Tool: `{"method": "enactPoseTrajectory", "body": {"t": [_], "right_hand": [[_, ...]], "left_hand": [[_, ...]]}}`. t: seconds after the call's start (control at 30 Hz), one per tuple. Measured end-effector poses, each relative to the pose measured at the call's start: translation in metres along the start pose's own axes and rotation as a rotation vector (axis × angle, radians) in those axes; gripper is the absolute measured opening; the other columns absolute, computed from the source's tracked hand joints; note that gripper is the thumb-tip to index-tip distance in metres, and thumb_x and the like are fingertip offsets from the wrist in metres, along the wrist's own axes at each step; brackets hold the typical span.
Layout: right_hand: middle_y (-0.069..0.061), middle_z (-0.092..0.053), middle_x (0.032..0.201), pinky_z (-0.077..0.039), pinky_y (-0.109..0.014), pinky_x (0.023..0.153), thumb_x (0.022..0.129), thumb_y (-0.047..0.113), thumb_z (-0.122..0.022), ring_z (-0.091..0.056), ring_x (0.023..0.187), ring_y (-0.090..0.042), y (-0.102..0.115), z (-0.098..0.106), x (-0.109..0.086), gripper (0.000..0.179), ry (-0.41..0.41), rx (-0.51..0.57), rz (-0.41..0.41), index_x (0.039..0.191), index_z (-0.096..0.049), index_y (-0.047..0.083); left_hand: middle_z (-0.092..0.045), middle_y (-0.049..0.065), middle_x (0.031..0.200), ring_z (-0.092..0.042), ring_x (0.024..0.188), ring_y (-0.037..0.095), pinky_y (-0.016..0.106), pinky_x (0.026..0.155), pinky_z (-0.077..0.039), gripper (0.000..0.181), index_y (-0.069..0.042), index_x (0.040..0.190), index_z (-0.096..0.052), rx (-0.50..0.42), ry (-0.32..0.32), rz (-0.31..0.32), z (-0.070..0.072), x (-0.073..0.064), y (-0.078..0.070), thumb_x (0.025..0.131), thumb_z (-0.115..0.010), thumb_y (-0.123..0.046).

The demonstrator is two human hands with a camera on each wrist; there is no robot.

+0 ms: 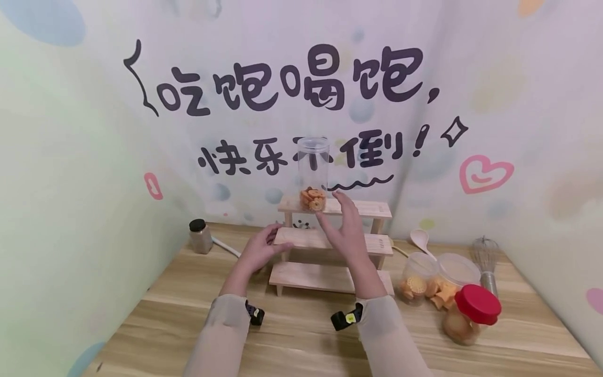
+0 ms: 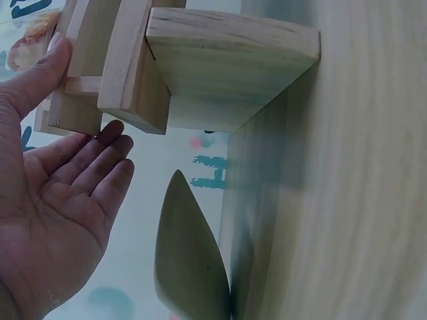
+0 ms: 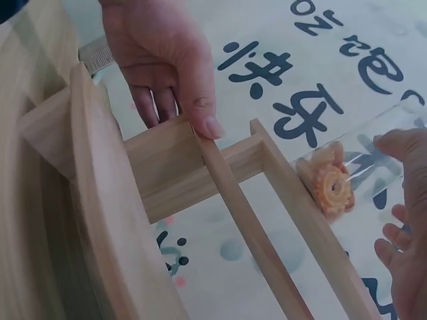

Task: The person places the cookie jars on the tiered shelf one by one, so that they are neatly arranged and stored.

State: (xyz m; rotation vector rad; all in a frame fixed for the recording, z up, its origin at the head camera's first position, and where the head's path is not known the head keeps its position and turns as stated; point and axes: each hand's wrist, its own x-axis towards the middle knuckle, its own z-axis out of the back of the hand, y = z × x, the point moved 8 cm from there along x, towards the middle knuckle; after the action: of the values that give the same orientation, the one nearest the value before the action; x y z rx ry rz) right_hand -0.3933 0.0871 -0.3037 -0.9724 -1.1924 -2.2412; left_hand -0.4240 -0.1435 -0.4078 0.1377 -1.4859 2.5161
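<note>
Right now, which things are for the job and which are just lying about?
Probably the job: wooden stand, held by the left hand; tall clear jar with biscuits, beside the right hand.

Seemingly just lying about: black-lidded jar, red-lidded jar, pale spoon, whisk, other clear containers.

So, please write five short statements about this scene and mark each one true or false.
1. The tall jar stands on the top shelf. True.
2. The left hand is at the top shelf. False: the left hand is at the middle shelf.
3. The red lid is on the front jar. True.
4. The whisk is left of the stand. False: the whisk is right of the stand.
5. The right hand is near the tall jar. True.
</note>
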Motion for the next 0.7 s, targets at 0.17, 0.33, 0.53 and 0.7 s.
{"method": "enactPoseTrajectory", "body": {"t": [0.17, 0.33, 0.53, 0.7], "right_hand": [[-0.015, -0.044, 0.154, -0.036, -0.054, 0.114, 0.091, 0.031, -0.076, -0.040, 0.142, -0.030, 0.006, 0.007, -0.010, 0.066, 0.005, 0.014, 0.088, 0.147, -0.050, 0.009], [-0.011, -0.033, 0.161, -0.035, -0.061, 0.112, 0.091, 0.033, -0.076, -0.035, 0.145, -0.034, 0.009, 0.008, -0.012, 0.072, 0.078, 0.029, 0.078, 0.154, -0.044, 0.019], [-0.011, -0.034, 0.160, -0.030, -0.061, 0.115, 0.088, 0.031, -0.078, -0.032, 0.146, -0.036, 0.022, 0.014, -0.009, 0.074, 0.069, 0.022, 0.171, 0.152, -0.046, 0.013], [-0.010, -0.039, 0.158, -0.030, -0.059, 0.115, 0.088, 0.029, -0.078, -0.034, 0.145, -0.033, 0.033, 0.024, -0.015, 0.070, 0.049, 0.039, 0.237, 0.149, -0.049, 0.014]], "left_hand": [[-0.048, 0.011, 0.151, -0.048, 0.137, 0.032, 0.044, 0.114, -0.039, 0.088, -0.013, 0.150, -0.046, -0.003, 0.001, -0.008, 0.000, 0.001, -0.001, 0.080, -0.082, -0.051], [-0.047, 0.012, 0.152, -0.043, 0.140, 0.033, 0.046, 0.116, -0.036, 0.086, -0.015, 0.149, -0.047, 0.027, -0.012, -0.018, 0.003, 0.001, -0.001, 0.081, -0.080, -0.054], [-0.049, 0.011, 0.151, -0.042, 0.141, 0.033, 0.049, 0.116, -0.035, 0.086, -0.015, 0.149, -0.048, 0.052, -0.022, -0.015, 0.005, 0.000, -0.002, 0.081, -0.079, -0.058], [-0.048, 0.012, 0.152, -0.042, 0.141, 0.033, 0.050, 0.116, -0.035, 0.087, -0.014, 0.151, -0.046, 0.060, -0.006, -0.011, 0.002, -0.001, 0.000, 0.082, -0.078, -0.057]]}}
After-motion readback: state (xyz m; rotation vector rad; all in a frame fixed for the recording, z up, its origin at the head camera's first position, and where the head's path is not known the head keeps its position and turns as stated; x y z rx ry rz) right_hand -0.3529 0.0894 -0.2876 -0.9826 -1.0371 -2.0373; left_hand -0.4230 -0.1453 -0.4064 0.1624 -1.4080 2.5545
